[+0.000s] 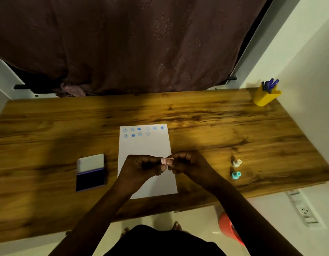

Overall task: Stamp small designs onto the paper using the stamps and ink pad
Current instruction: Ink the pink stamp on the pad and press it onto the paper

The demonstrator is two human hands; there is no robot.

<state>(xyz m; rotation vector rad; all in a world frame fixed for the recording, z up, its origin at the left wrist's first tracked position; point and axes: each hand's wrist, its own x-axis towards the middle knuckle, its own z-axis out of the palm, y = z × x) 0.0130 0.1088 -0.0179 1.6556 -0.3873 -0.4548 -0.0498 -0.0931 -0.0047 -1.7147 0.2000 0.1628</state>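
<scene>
A white sheet of paper (144,146) lies mid-table, with two rows of small blue stamped designs (139,131) along its far edge. Above the sheet's near half, my left hand (141,169) and my right hand (187,163) meet, both pinching a small pink stamp (166,161) between their fingertips. The open ink pad (90,179) sits left of the paper, its white lid flipped back and its dark pad facing up. To the right of the paper rest a white stamp (236,162) and a teal stamp (236,175).
A yellow pen holder (265,97) with blue pens stands at the table's far right corner. A dark curtain hangs behind the wooden table (215,122). A wall runs along the right, with a power strip (304,209) and an orange object (228,226) on the floor.
</scene>
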